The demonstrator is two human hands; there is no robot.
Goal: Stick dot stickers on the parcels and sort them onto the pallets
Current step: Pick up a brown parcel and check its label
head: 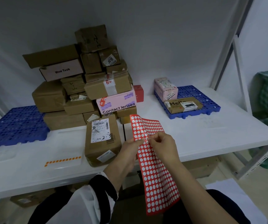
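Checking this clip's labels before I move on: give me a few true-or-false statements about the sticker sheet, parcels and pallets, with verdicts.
1. The left hand and the right hand both pinch the red sticker sheet. True.
2. The right pallet carries four parcels. False: two, a pink box and a brown parcel.
3. The parcel marked 2-3 lies on the table in front of the pile. True.
4. A strip of green dots lies on the table. False: the dots are orange.
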